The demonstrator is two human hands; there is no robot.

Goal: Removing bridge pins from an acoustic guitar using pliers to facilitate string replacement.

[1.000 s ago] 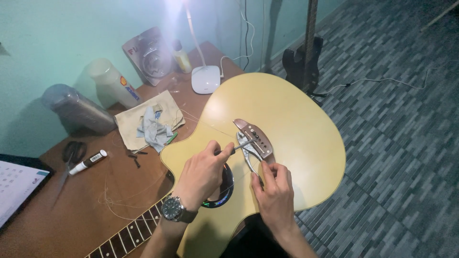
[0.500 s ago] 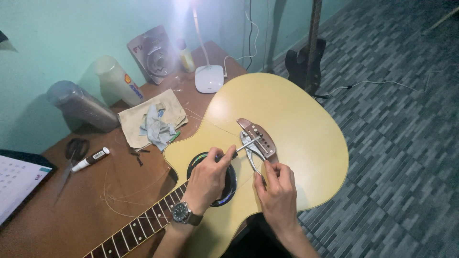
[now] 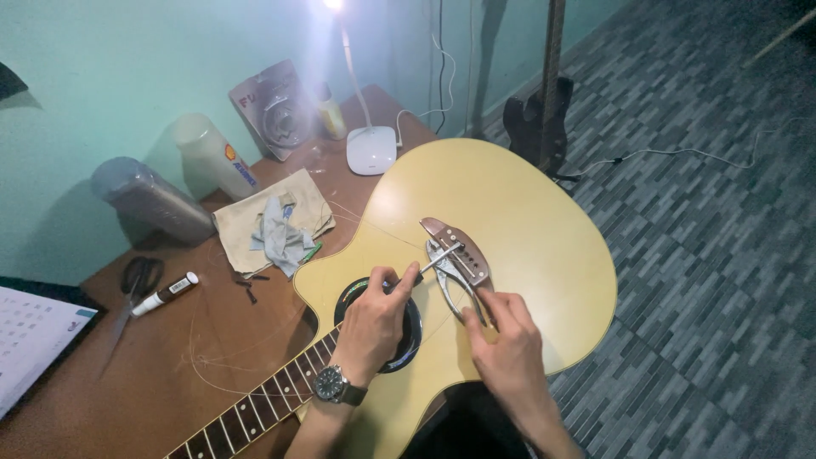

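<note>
One table, brown, bearing the following, left to right. One white paper sheet (image 3: 30,340) at the far left edge. One pair of scissors (image 3: 136,276), dark-handled, with one white marker (image 3: 166,294) just beside it. One grey cylinder (image 3: 153,202) lying on its side against the wall. One pale plastic bottle (image 3: 212,161), upright. One beige cloth (image 3: 272,221) with a grey rag (image 3: 279,236) crumpled on top. One flat packaged item (image 3: 276,109) leaning on the wall, and one small yellow bottle (image 3: 333,115) beside it. One white desk lamp (image 3: 371,150), lit, its base near the guitar's rim.

One acoustic guitar (image 3: 518,204) lies face up across the table's right end, its lower bout overhanging the floor; the top is pale yellow, the bridge (image 3: 457,248) dark brown with a row of pins, the fretboard (image 3: 246,412) dark with light inlays, running toward the lower left. A thin loose string curls over the table left of the soundhole (image 3: 414,327).

Left hand (image 3: 374,327), one wristwatch on the wrist, rests over the soundhole, fingers closed around a thin dark tool (image 3: 421,272) that points to the bridge. Right hand (image 3: 510,353) is clamped on the handles of one pair of metal pliers (image 3: 450,276), whose nose meets the bridge.

One dark electric guitar (image 3: 540,119) stands on the patterned floor behind, against the wall.
</note>
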